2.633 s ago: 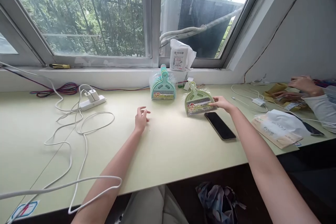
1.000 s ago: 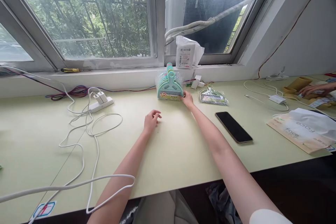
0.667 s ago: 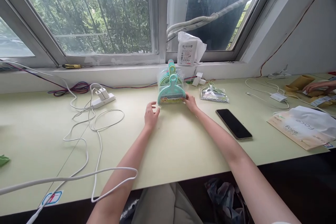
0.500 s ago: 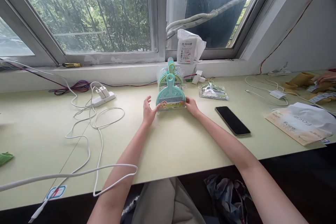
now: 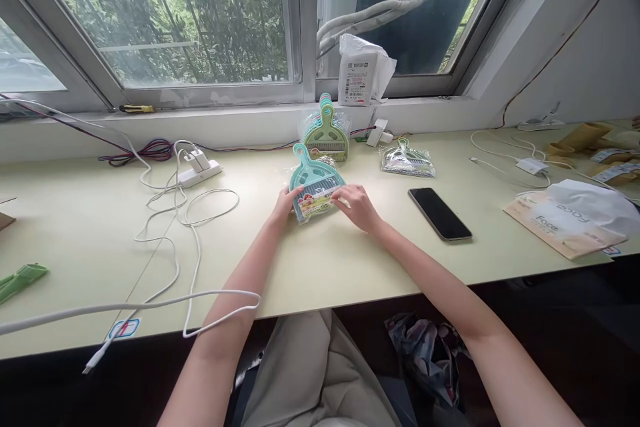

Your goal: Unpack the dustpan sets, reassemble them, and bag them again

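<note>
At the middle of the bench (image 5: 320, 273), in front of the stack, a turquoise dustpan-and-brush set (image 5: 311, 177) in clear film is held between both hands, its handle tilted toward the upper left and its printed label facing the wearer. Left hand (image 5: 286, 205): gripping the set at its lower left edge, thumb across the front. Right hand (image 5: 358, 205): fingers bent, fingertips at the right end of the label; whether they pinch the film cannot be told. Whether the set's lower edge touches the bench is likewise unclear. Directly behind, against the wall below the window, stands a stack of dustpan sets (image 5: 326, 132), a green one foremost. To the right, a separate wrapped dustpan set (image 5: 407, 161) lies apart from the stack. Nearer the wearer, a dark-screened smartphone (image 5: 440, 213) lies near the right forearm. Farther right is a tissue packet (image 5: 570, 220) marked "Face". To the left, a white power strip (image 5: 200, 175) carries a plug, with white cables (image 5: 213, 219) looped beside it. On the sill, a white box (image 5: 357, 79) stands partly covered by thin white wrapping.
</note>
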Demonstrator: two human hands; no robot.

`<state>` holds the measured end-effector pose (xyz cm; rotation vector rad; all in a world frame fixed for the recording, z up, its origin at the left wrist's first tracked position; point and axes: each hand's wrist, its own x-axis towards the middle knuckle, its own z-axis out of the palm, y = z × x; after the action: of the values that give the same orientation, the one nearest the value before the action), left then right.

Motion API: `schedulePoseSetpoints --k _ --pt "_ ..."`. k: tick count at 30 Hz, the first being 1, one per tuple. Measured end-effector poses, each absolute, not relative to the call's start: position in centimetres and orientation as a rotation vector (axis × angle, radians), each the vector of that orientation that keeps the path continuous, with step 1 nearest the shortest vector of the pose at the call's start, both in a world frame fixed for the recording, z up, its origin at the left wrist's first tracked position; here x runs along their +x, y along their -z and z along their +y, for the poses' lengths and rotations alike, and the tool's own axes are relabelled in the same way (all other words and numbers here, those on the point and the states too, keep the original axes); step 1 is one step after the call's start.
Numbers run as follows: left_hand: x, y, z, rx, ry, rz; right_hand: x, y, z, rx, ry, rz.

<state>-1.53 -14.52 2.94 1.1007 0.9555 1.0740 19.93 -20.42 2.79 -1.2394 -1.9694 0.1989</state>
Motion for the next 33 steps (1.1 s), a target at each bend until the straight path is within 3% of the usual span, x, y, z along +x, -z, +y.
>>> schedulePoseSetpoints --k 4,13,17,23,33 --pt "-1.5 -3.3 -14.7 1.011 -1.18 0.932 19.2 -2.7 -20.8 -1.321 -0.38 -2.024" --pt "-1.1 -3.3 -15.2 1.015 -1.047 0.745 20.4 -1.6 -19.1 -1.195 -1.154 -1.21" --pt "-1.6 -4.0 -15.7 1.135 -0.794 0.672 21.3 -1.5 -18.8 -1.147 -1.169 -1.022" --pt "-2.4 -3.4 -14.9 1.315 -0.707 0.793 22.4 -2.3 -19.1 -1.083 -1.224 -0.971" --pt "-2.4 -2.4 -13.0 1.093 -1.045 1.073 23.1 -3.7 -19.4 -1.039 -1.344 -0.977"
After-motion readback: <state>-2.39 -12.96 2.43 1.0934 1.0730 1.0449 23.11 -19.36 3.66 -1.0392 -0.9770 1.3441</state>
